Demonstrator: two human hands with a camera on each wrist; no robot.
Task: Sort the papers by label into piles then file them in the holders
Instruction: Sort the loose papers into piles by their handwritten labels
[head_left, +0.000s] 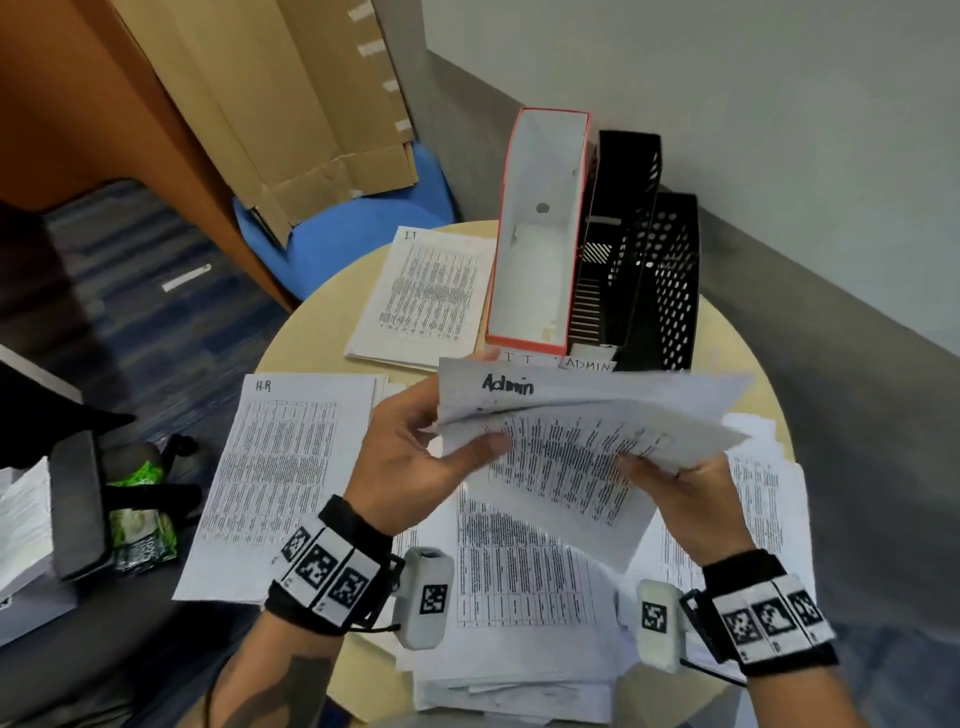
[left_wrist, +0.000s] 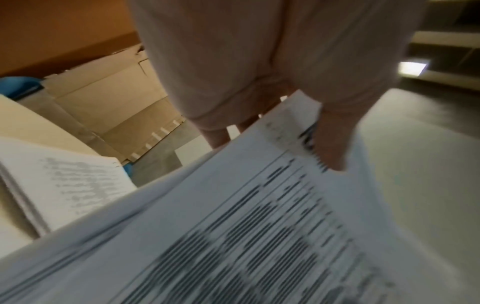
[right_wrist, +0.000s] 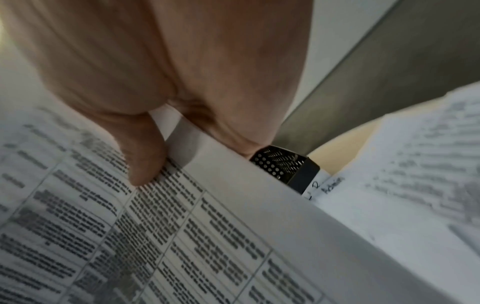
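Observation:
I hold a sheaf of printed papers (head_left: 587, 415) above the round table; its top sheet is hand-labelled "Admin". My left hand (head_left: 447, 415) grips the left edge, thumb (left_wrist: 332, 144) on top and fingers behind. My right hand (head_left: 665, 478) pinches the right side of the sheaf (right_wrist: 182, 226) with its thumb (right_wrist: 145, 164) on the print. On the table lie an "HR" pile (head_left: 280, 467), an "IT" pile (head_left: 431, 291) and loose sheets (head_left: 519, 597) under my hands. Behind stand a red-edged white holder (head_left: 540, 228) and two black holders (head_left: 623, 234), (head_left: 670, 280).
The beige table (head_left: 322, 322) sits close to a grey wall on the right. More sheets (head_left: 758, 493) lie at its right edge. A blue chair (head_left: 353, 228) bearing flattened cardboard (head_left: 311, 104) stands behind. At my left are a chair armrest (head_left: 78, 499) and a green packet (head_left: 140, 519).

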